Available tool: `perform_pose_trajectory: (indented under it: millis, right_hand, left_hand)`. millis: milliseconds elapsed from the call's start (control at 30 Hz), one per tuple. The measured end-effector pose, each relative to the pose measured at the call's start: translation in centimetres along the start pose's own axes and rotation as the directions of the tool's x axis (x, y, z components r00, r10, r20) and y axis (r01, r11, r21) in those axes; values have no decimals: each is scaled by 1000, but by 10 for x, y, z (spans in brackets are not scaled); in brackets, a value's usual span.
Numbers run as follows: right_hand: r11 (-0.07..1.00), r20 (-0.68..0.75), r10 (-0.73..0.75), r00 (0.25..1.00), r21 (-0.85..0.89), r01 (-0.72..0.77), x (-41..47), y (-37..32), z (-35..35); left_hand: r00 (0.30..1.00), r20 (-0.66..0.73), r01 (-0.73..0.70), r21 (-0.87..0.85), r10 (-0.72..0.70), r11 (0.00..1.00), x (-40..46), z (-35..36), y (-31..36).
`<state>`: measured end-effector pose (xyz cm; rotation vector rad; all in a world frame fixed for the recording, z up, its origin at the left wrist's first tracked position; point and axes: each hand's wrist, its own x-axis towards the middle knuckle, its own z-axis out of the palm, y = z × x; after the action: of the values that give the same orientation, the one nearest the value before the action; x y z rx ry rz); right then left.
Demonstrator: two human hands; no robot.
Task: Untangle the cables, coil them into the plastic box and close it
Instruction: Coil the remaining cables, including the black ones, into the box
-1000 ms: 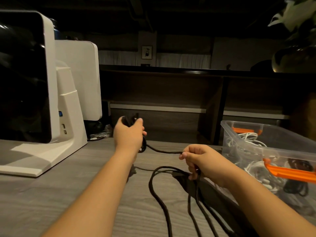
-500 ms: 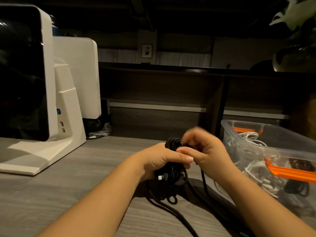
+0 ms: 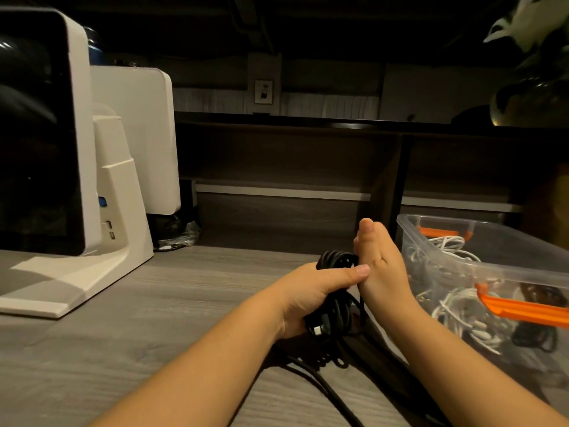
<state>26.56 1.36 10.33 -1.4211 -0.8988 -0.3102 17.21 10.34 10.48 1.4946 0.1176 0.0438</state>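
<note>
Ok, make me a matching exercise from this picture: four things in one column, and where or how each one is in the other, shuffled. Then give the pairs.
Things:
1. black cable bundle
2. white cables
3. plastic box
4. white machine

Places or states:
A. open, at the table's right side
B. standing at the table's left side
C. gripped in the left hand
D. lying inside the clear box

Pairs: 1-C, 2-D, 3-A, 4-B
</note>
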Motion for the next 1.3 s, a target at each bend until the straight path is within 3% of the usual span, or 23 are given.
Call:
perform_pose_trajectory:
  millis: [133, 200, 300, 367, 400, 467, 567, 633, 700, 733, 833, 900, 967, 1067, 1200, 1300]
  right_hand:
    - [991, 47, 134, 990, -9, -134, -1, 1, 5]
    - [972, 153, 234, 960, -12, -235, 0, -1, 3]
    - [911, 453, 400, 797, -104, -398, -1, -9, -6]
    - [887, 584, 459, 670, -254, -386, -4, -10, -9]
    - [880, 585, 474, 658, -315, -354, -5, -9, -10]
    - [872, 528, 489, 694, -328, -364, -4, -6, -13]
    - [869, 439, 477, 762, -104, -484, 0, -6, -18]
    - [869, 415, 446, 793, 12, -495, 2, -9, -20]
    - [913, 410, 379, 830, -19, -407, 4, -10, -22]
    - [941, 415, 326, 850, -56, -333, 5, -11, -23]
    - [980, 434, 184, 882, -15, -198, 7, -15, -31]
    - [987, 451, 124, 884, 34, -157, 8, -17, -35]
    - [992, 483, 84, 871, 38, -117, 6, -18, -32]
    - [995, 526, 58, 848, 41, -93, 2, -15, -24]
    - [990, 461, 38, 887, 102, -95, 1, -12, -18]
    - [989, 396, -51, 917, -109, 102, 4, -7, -16]
  left_hand:
    - [999, -40, -21, -62, 18, 998, -3, -4, 3]
    - [983, -166, -115, -197, 82, 974, -1, -4, 6]
    - [860, -498, -300, -321, 110, 898, 5, -17, 13]
    - [748, -656, -382, -300, 101, 874, 7, -33, 16]
    - [711, -698, -420, -322, 88, 849, 8, -41, 18]
    - [681, -731, -500, -411, 53, 762, 5, -56, 22]
    - [618, -785, -573, -427, 27, 700, -3, -67, 27]
    - [553, -833, -532, -333, 22, 779, -6, -70, 26]
    - [518, -851, -398, -154, 83, 904, -7, -70, 26]
    - [552, -824, -320, -64, 131, 945, -8, -68, 25]
    - [762, -620, -129, 134, 184, 983, -14, -58, 24]
    - [891, -425, -53, 248, 158, 967, -15, -50, 21]
    - [974, -211, -14, 320, 86, 947, -12, -39, 14]
    - [999, -29, 31, 328, -23, 944, -5, -25, 3]
    - [999, -48, -14, 128, 20, 992, 1, -13, -4]
    - [997, -46, -63, 107, 69, 992, 3, -7, -5]
